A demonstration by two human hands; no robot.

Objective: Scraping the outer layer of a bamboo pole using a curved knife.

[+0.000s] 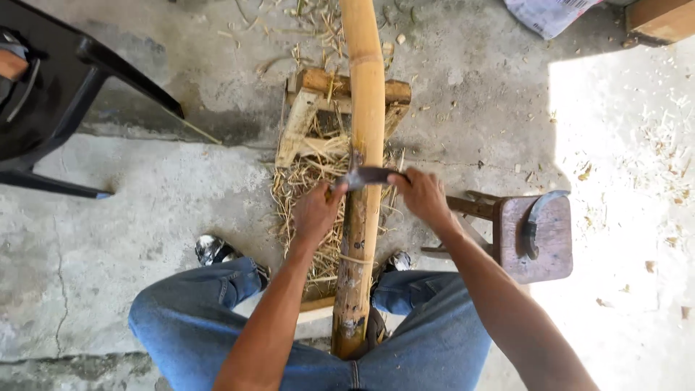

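Observation:
A long bamboo pole runs from between my knees up across a low wooden rest. A dark curved blade lies across the pole at mid-length. My left hand grips the blade's left end and my right hand grips its right end. The pole's near part is darker and rougher than its pale far part. Both hands sit just beside the pole, one on each side.
Bamboo shavings litter the concrete floor under the pole. A small wooden stool at my right carries another curved blade. A black plastic chair stands at the left. A wooden block and a sack lie top right.

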